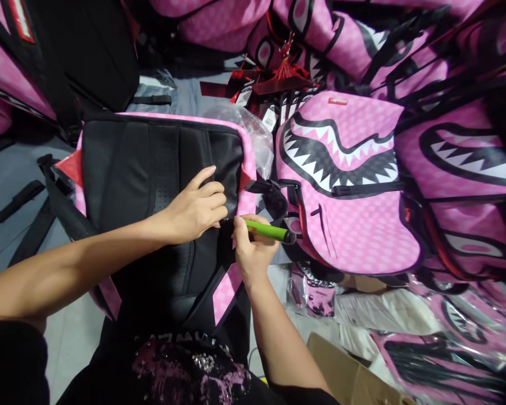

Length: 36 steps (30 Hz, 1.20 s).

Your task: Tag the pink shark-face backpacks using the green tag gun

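Note:
A black and pink backpack [122,169] lies before me with its black padded back panel up. My left hand [200,205] rests on the right part of that panel, fingers apart and slightly bent. Between the fingers of my right hand [255,247] is a green marker pen [270,229], its black end pointing right. The pen's other end meets the bag's pink right edge near my left fingertips, and its tip is hidden by my fingers. A red triangular tab [71,167] sticks out at the bag's left side.
Right of the bag stands a pink backpack [362,225] with a shark-mouth print, and more like it beyond. Red tassels and tags [284,70] lie at the back. Below right are a cardboard box [349,371] and plastic-wrapped pink bags [442,365]. Another black-backed bag [96,50] stands upper left.

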Each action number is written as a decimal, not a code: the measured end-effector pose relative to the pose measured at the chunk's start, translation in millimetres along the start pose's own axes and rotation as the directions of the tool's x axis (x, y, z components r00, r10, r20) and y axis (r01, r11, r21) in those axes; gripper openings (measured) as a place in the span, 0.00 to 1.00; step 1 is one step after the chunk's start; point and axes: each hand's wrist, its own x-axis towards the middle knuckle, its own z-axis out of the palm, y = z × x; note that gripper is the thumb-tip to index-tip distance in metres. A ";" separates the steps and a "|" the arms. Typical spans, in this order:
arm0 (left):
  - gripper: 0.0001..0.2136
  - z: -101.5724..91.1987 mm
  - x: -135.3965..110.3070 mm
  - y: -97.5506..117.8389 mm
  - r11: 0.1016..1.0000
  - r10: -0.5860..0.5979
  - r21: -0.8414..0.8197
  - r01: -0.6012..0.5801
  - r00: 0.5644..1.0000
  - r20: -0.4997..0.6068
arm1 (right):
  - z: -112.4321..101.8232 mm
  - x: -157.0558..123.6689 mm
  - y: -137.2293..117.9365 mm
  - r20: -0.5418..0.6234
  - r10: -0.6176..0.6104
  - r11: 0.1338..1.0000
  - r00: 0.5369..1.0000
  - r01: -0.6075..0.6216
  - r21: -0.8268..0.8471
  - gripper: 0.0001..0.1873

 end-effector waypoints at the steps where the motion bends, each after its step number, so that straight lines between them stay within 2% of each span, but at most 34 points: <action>1: 0.08 0.3 0.0 -0.1 1.000 0.000 -0.006 0.000 1.000 -0.005 | -0.3 0.3 -0.1 0.013 0.002 1.000 1.000 -0.002 0.002 0.10; 10: 0.09 0.6 -1.1 -0.1 1.000 -0.012 0.013 0.011 1.000 0.011 | -2.8 4.0 -0.9 0.087 0.069 0.998 0.994 -0.067 -0.022 0.12; 15: 0.10 0.6 0.0 -0.3 1.000 -0.006 0.003 0.006 1.000 0.005 | -4.0 6.9 -1.6 0.111 0.027 0.999 0.993 -0.023 -0.043 0.11; 31: 0.08 0.1 1.6 0.3 1.000 0.008 0.004 -0.007 1.000 -0.002 | -4.0 0.7 5.6 0.112 0.072 0.997 0.991 -0.071 -0.008 0.11; 36: 0.08 0.9 2.0 0.7 1.000 0.001 -0.009 -0.001 1.000 -0.010 | -5.4 2.1 1.7 0.106 0.038 0.999 0.994 -0.035 -0.026 0.09</action>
